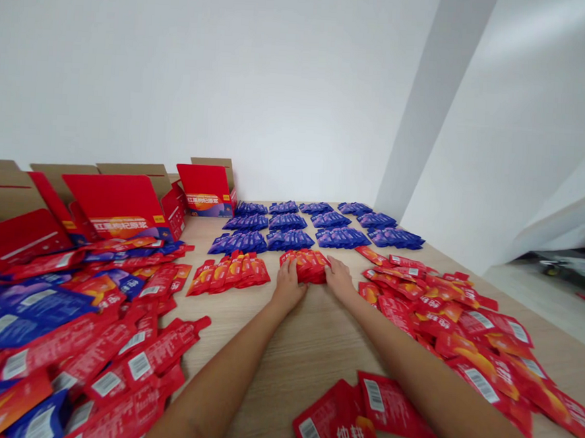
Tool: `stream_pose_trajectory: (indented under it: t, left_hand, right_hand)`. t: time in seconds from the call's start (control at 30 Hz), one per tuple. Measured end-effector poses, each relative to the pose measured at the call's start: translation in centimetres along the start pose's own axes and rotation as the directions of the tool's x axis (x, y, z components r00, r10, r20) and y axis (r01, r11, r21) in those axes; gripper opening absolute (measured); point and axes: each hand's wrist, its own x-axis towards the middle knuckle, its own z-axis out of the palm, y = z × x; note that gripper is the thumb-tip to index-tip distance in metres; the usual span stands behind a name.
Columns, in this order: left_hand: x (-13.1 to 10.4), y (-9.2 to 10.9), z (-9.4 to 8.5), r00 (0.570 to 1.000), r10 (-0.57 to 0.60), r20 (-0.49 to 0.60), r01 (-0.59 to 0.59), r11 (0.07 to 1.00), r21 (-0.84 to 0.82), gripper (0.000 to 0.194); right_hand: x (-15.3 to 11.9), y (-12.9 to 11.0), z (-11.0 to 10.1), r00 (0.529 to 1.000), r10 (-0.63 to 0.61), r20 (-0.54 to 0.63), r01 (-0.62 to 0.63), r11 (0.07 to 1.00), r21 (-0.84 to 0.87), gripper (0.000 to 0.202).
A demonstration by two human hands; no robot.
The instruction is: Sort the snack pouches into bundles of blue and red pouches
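Both of my hands are at a row of overlapping red pouches (305, 265) on the wooden table. At its left end my left hand (289, 283) has its fingers closed on the pouches. My right hand (338, 278) grips the right end the same way, its fingertips partly hidden. Just left of them lies another fanned row of red pouches (230, 273), touched by neither hand. Behind my hands, bundles of blue pouches (286, 239) are laid out in several rows.
Loose red pouches (445, 308) spread over the right side. A mixed heap of red and blue pouches (92, 326) covers the left, before open red cartons (120, 202). Some red pouches (337, 423) lie near the front edge. A white wall (301, 81) stands behind the table.
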Motion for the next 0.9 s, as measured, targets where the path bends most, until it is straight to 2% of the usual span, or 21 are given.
stream_pose_trajectory:
  t: [0.2,0.37,0.47,0.6,0.73,0.9]
  left_hand:
    - [-0.2,0.7,-0.5,0.998,-0.056,0.002,0.055,0.991,0.120,0.073]
    - [-0.4,1.4,-1.2,0.997,-0.076,0.013,0.072,0.978,0.197,0.070]
    - [-0.5,1.6,-1.5,0.996,-0.082,0.019,0.077,0.978,0.195,0.069]
    - [-0.6,1.6,-1.6,0.997,-0.075,0.004,0.073,0.987,0.144,0.069]
    - [-0.5,1.0,-1.6,0.998,-0.046,-0.043,0.049,0.997,0.057,0.071]
    - [-0.3,-0.3,-1.5,0.997,-0.005,-0.074,0.003,1.000,-0.026,0.068]
  right_hand:
    - [-1.5,0.7,-0.9,0.997,-0.060,-0.044,0.061,0.998,0.021,0.046]
    - [-3.3,2.0,-1.4,0.976,-0.184,-0.117,0.191,0.980,0.058,0.045]
    - [-4.6,2.8,-1.5,0.954,-0.253,-0.159,0.269,0.960,0.082,0.044]
    - [-5.8,3.2,-1.7,0.938,-0.289,-0.192,0.310,0.947,0.084,0.045]
    - [-5.5,1.9,-2.0,0.937,-0.324,-0.127,0.333,0.941,0.054,0.044]
    - [-4.0,-1.7,-2.0,0.959,-0.282,0.018,0.283,0.958,-0.055,0.047]
